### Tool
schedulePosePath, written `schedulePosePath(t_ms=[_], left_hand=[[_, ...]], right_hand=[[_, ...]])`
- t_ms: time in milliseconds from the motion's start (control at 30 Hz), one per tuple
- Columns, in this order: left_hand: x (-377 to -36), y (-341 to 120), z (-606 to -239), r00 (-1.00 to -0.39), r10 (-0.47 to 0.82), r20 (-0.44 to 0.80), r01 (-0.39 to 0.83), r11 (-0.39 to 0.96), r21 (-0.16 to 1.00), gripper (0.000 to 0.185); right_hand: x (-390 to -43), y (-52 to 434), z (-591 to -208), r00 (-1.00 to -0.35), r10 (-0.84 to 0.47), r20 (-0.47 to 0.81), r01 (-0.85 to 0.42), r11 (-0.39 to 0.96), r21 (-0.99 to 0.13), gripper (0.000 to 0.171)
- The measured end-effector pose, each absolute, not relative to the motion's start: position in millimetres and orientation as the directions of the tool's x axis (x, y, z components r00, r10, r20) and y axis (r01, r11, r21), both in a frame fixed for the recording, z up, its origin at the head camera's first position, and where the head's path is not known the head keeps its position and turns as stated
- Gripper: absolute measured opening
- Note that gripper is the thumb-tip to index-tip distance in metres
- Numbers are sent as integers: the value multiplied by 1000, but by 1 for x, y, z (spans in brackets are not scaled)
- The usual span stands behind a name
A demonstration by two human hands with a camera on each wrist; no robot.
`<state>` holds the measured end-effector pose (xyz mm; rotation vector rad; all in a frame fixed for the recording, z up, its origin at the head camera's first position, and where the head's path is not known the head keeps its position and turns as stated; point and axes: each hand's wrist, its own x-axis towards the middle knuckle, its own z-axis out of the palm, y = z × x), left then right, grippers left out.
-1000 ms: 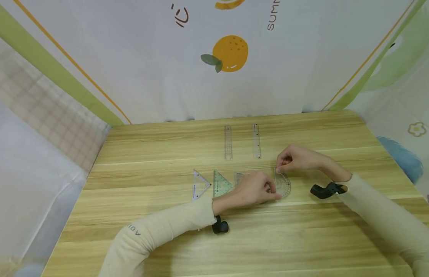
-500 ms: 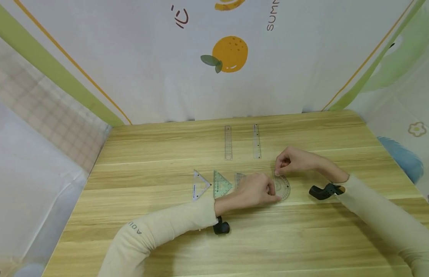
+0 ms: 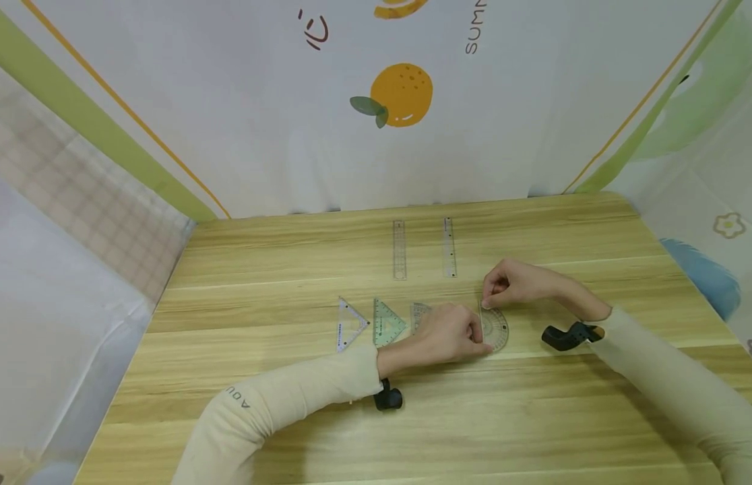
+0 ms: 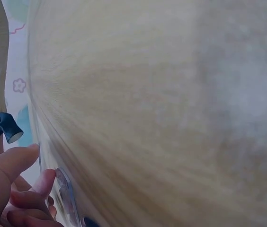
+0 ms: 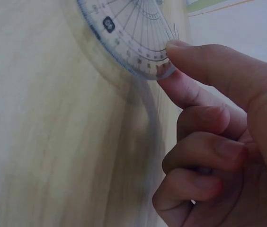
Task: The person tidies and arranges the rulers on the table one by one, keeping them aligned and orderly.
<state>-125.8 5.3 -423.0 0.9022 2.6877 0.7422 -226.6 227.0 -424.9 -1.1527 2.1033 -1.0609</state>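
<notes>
Both hands meet over one clear protractor [image 3: 496,329] lying near the middle of the wooden counter [image 3: 291,431]. The right hand [image 3: 512,283] has its fingers curled in, and thumb and forefinger pinch the protractor's far end; the right wrist view shows that end [image 5: 138,35] caught between the two fingertips and standing a little off the wood, with its shadow under it. The left hand [image 3: 449,335] lies knuckles-up at the protractor's left side, fingers bent, with the fingertips at the near end of it; whether they grip it or only press on it I cannot tell, and the left wrist view is too blurred to settle it.

Counting the drawing tools: one protractor under the hands, and three set squares in a row to its left. The leftmost set square [image 3: 350,323] is clear, the middle set square [image 3: 388,322] is green, and the third set square [image 3: 420,314] is half hidden behind the left hand. Farther back lie two straight rulers side by side but apart, the left ruler [image 3: 399,249] and the right ruler [image 3: 449,246], both running near to far.

Each wrist carries one black camera mount: the left mount [image 3: 388,396] and the right mount [image 3: 567,335].
</notes>
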Motion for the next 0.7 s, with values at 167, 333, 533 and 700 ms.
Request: schedulePosePath(t_ms=[167, 333, 533, 700], left_hand=[[-125, 5, -423, -795, 606, -39, 504, 694, 514, 25], [-124, 5, -422, -795, 606, -28, 510, 693, 510, 25], [-123, 6, -423, -799, 601, -31, 504, 696, 512, 25], [-123, 6, -423, -802, 596, -45, 495, 704, 510, 25]], right_hand=[[-226, 226, -424, -518, -852, -83, -460, 359, -812, 11], [-225, 225, -423, -528, -844, -96, -463, 381, -801, 11], [-225, 224, -423, -532, -840, -108, -461, 395, -795, 12], [-225, 223, -423, -536, -836, -116, -452, 401, -797, 12]])
